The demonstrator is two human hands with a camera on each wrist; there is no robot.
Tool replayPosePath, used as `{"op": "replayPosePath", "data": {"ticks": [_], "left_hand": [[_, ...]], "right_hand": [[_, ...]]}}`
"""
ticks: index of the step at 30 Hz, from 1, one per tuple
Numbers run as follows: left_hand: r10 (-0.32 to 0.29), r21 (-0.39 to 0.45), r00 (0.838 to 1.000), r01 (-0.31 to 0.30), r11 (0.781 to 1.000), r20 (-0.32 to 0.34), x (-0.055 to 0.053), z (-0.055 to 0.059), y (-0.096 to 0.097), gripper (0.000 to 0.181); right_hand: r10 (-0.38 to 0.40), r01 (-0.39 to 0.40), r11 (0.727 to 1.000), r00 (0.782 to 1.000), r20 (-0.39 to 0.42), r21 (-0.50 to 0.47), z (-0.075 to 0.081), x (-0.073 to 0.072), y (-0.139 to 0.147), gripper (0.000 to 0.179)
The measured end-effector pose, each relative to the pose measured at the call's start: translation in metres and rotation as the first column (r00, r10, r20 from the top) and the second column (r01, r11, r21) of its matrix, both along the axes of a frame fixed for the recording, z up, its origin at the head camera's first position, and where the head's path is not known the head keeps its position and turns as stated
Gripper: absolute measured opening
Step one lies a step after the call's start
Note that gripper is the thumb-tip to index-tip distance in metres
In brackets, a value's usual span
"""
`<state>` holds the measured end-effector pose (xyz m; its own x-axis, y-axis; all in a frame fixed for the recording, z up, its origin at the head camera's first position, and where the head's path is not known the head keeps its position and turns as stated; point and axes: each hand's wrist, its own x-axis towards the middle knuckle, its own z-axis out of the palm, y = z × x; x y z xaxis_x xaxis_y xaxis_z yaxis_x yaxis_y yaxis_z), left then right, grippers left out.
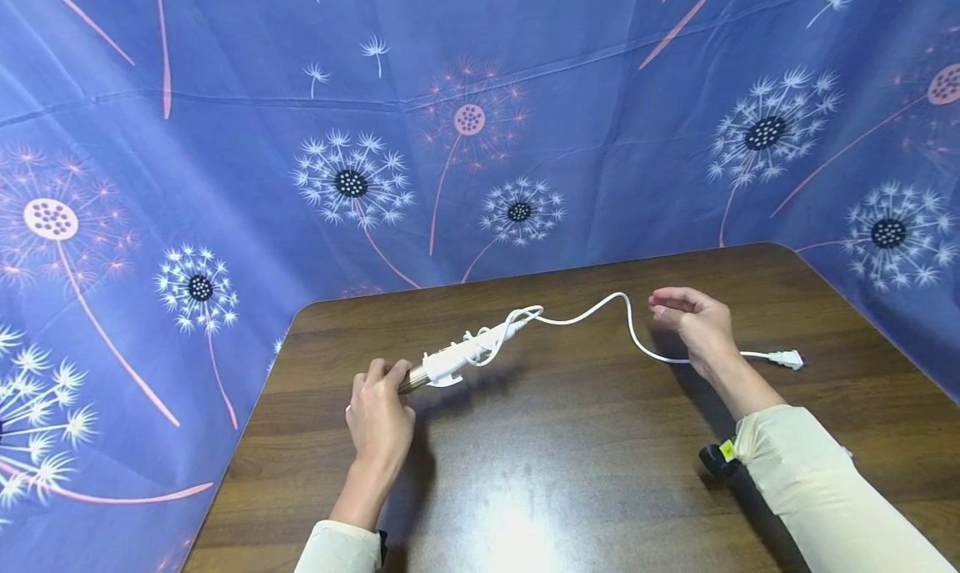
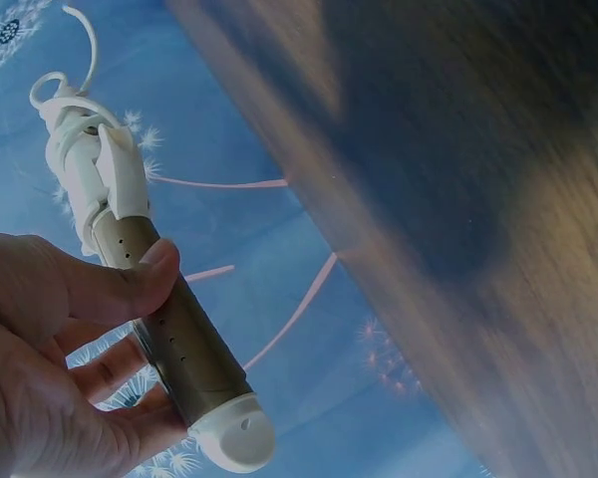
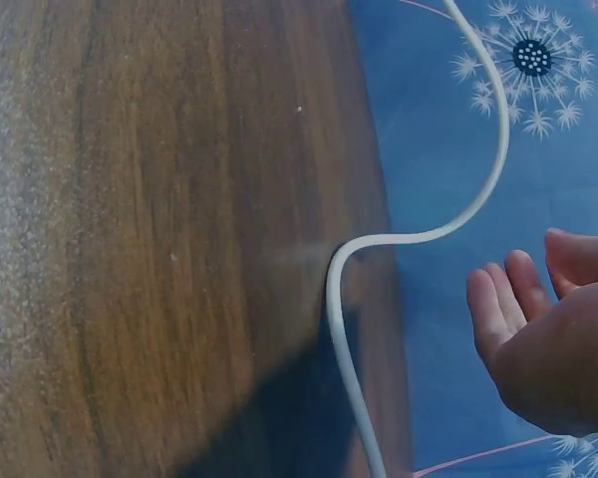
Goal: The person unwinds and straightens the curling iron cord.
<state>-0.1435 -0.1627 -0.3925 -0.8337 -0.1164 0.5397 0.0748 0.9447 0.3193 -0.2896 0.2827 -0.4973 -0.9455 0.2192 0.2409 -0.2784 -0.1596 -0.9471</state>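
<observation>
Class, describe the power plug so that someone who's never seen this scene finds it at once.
On the wood-grain table, follow the white cord rightward past the right hand. At the cord's end is the power plug, blockier than the slim cord feeding it.

White cord, blue backdrop (dandelion print).

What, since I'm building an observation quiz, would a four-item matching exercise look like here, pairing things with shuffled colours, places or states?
Things:
1. Left hand
2. Right hand
3. Plug
4. Backdrop cloth

Descriptions:
A. Holding nothing
B. Blue, with dandelion prints
C. White, at the end of the cord
D. Gripping the brownish barrel

Pairs: 1-D, 2-A, 3-C, 4-B
</observation>
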Motion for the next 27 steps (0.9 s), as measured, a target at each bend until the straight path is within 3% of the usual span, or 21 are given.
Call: {"op": "replayPosePath", "data": {"ticks": [6, 7, 12, 13, 14, 19, 22, 27], "left_hand": [[-0.002, 0.008, 1.0, 0.002, 1.0, -0.008, 0.001, 0.001, 0.002, 0.053], [-0.005, 0.008, 1.0, 0.005, 1.0, -0.012, 0.001, 0.001, 0.002, 0.053], [-0.023, 0.002, 0.999, 0.023, 1.0, -0.028, 0.002, 0.002, 0.004, 0.056], [-0.027, 0.001, 0.999, 0.027, 1.0, -0.028, 0.002, 0.002, 0.005, 0.056], [-0.029, 0.001, 0.999, 0.029, 1.0, -0.028, 0.002, 0.002, 0.005, 0.056], [-0.038, 0.002, 0.999, 0.038, 0.999, -0.024, 0.001, 0.002, 0.006, 0.055], [-0.042, 0.004, 0.999, 0.042, 0.999, -0.026, 0.001, 0.003, 0.007, 0.054], [-0.056, -0.002, 0.998, 0.056, 0.998, -0.031, 0.0, 0.005, 0.009, 0.053]], "right_hand": [[-0.039, 0.045, 0.987, 0.999, -0.037, 0.153, 0.001, -0.006, -0.006, 0.039], [0.003, 0.003, 0.989, 0.999, -0.04, 0.145, 0.012, 0.0, -0.012, 0.036], [0.039, -0.018, 0.962, 0.997, -0.072, 0.274, 0.02, 0.001, -0.025, 0.034], [0.075, -0.052, 0.965, 0.994, -0.08, 0.258, 0.024, 0.004, -0.028, 0.034], [0.064, -0.037, 0.959, 0.994, -0.09, 0.28, 0.021, 0.001, -0.029, 0.037], [0.177, -0.144, 0.943, 0.98, -0.085, 0.301, 0.079, 0.042, -0.066, 0.039], [0.177, -0.13, 0.906, 0.981, -0.081, 0.404, 0.102, 0.057, -0.085, 0.039], [0.199, -0.137, 0.829, 0.978, -0.056, 0.542, 0.107, 0.06, -0.099, 0.041]]}}
